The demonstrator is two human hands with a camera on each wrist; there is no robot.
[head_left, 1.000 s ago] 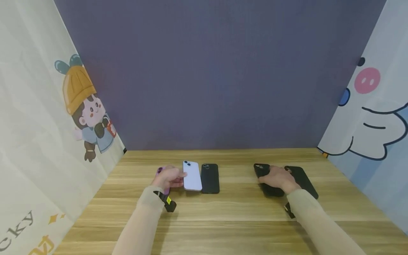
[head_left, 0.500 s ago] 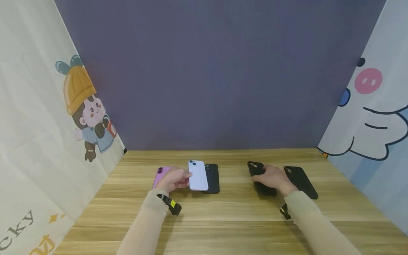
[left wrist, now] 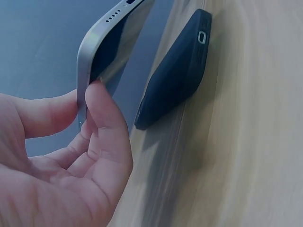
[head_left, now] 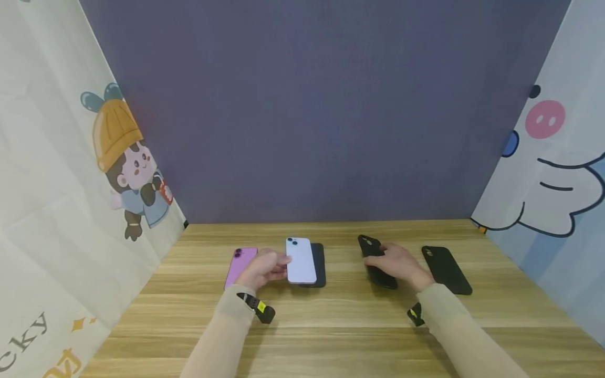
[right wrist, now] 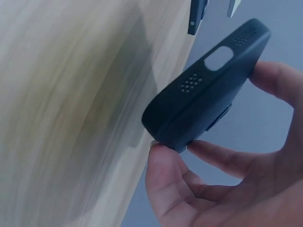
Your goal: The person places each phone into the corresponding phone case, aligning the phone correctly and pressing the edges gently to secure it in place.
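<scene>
My left hand [head_left: 266, 269] pinches a pale lavender phone [head_left: 301, 261] by its left edge, back side up. In the left wrist view the phone [left wrist: 90, 47] is held off the table, between thumb and fingers. Partly covered behind it, a phone in a black case [head_left: 320, 265] lies on the table. My right hand [head_left: 398, 265] grips a black phone case [head_left: 379, 268] by its edges, tilted and lifted. Its bottom edge, with a port cutout and speaker holes, shows in the right wrist view, where the case [right wrist: 203, 90] stands clear of the wood.
A purple phone [head_left: 240, 263] lies left of my left hand, partly hidden by it. Another black phone case [head_left: 446, 269] rests to the right of my right hand. The wooden table [head_left: 340, 341] ends at a dark upright panel [head_left: 331, 115].
My left hand has carried the lavender phone right, over part of the black-cased phone. My right hand has brought the black phone case left, away from the other black one.
</scene>
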